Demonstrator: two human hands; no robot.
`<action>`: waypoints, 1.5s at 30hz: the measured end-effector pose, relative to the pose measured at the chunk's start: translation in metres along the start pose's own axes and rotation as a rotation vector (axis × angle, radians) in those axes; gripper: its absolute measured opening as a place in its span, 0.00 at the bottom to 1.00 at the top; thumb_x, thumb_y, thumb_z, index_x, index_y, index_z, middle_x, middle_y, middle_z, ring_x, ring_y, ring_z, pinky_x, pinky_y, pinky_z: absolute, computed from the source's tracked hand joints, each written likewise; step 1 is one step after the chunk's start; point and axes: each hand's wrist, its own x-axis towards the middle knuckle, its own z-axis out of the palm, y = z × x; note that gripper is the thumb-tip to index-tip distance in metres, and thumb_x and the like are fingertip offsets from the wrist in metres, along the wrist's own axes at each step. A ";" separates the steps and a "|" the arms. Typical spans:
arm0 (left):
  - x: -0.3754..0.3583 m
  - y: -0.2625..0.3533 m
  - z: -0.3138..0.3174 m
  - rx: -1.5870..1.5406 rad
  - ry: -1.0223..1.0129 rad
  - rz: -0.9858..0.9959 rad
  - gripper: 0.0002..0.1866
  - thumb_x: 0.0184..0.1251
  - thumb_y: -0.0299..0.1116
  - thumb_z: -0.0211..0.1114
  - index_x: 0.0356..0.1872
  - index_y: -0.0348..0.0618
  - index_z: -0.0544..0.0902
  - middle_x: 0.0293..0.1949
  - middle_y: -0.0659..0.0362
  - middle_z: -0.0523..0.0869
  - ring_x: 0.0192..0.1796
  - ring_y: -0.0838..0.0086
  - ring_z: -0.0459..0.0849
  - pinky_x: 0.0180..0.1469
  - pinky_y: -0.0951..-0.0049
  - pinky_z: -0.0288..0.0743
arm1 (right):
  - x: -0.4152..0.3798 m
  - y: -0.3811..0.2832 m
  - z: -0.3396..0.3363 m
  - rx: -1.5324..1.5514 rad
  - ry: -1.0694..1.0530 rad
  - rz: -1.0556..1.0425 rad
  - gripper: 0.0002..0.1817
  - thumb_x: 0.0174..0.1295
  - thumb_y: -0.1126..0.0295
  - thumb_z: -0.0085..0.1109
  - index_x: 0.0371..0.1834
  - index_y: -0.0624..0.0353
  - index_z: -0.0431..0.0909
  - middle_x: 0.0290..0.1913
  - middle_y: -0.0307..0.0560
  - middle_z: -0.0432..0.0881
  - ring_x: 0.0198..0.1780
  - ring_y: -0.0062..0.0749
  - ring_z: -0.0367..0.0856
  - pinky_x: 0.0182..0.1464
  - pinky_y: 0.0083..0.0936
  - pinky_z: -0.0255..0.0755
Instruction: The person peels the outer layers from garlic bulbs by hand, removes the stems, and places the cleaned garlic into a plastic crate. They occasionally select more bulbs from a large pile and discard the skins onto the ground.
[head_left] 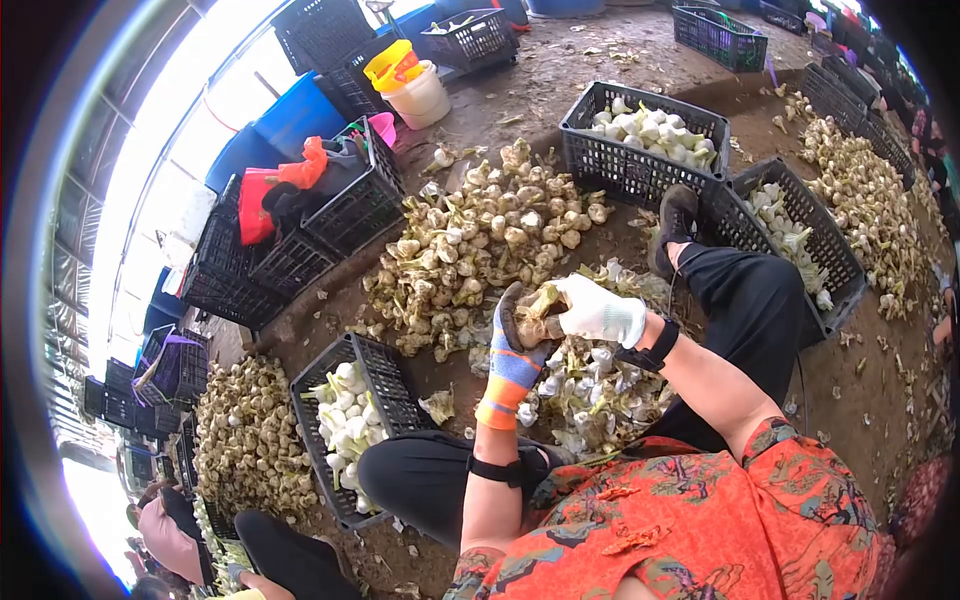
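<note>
Between my two gloved hands is a brownish, unpeeled garlic bulb (535, 318) with its dry stem up. My left hand (515, 345), in a blue and orange glove with a dark palm, is closed around the bulb from the left. My right hand (598, 312), in a white glove, has its fingers closed at the bulb's stem and outer skin. Beneath the hands lies a heap of peeled-off skins and stems (600, 395). Beyond them spreads a large pile of unpeeled garlic (480, 240).
Black crates of white garlic stand at the left (390, 385), front (630, 175) and right (832, 255). More garlic piles lie left (250, 430) and far right (860, 200). Stacked crates (350, 205) and a white bucket (420, 98) are behind. Other people sit at lower left.
</note>
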 end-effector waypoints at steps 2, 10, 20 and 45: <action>0.000 -0.006 -0.004 -0.001 -0.019 0.015 0.44 0.46 0.13 0.69 0.67 0.41 0.58 0.58 0.54 0.73 0.59 0.69 0.74 0.61 0.70 0.71 | -0.002 -0.008 -0.005 -0.125 -0.026 0.117 0.18 0.51 0.80 0.56 0.49 0.66 0.78 0.43 0.44 0.84 0.41 0.19 0.79 0.44 0.18 0.73; -0.004 -0.018 -0.022 -0.152 -0.097 -0.036 0.38 0.48 0.21 0.72 0.62 0.41 0.62 0.56 0.54 0.75 0.55 0.71 0.76 0.56 0.71 0.73 | -0.008 0.014 -0.017 0.505 -0.117 0.065 0.18 0.51 0.78 0.63 0.47 0.68 0.80 0.44 0.45 0.84 0.42 0.24 0.81 0.45 0.22 0.75; 0.003 -0.020 0.003 0.029 0.164 0.192 0.35 0.54 0.30 0.74 0.61 0.39 0.64 0.52 0.55 0.75 0.52 0.70 0.76 0.54 0.71 0.72 | -0.012 0.009 0.007 0.469 0.251 -0.008 0.10 0.56 0.75 0.62 0.40 0.65 0.81 0.41 0.45 0.85 0.39 0.27 0.82 0.46 0.26 0.75; 0.005 -0.014 0.001 -0.148 0.178 0.058 0.29 0.51 0.26 0.73 0.55 0.40 0.69 0.46 0.57 0.78 0.45 0.73 0.79 0.46 0.74 0.78 | -0.003 0.036 0.003 -0.568 0.586 -0.218 0.13 0.47 0.72 0.57 0.37 0.67 0.78 0.36 0.61 0.79 0.40 0.52 0.78 0.44 0.38 0.72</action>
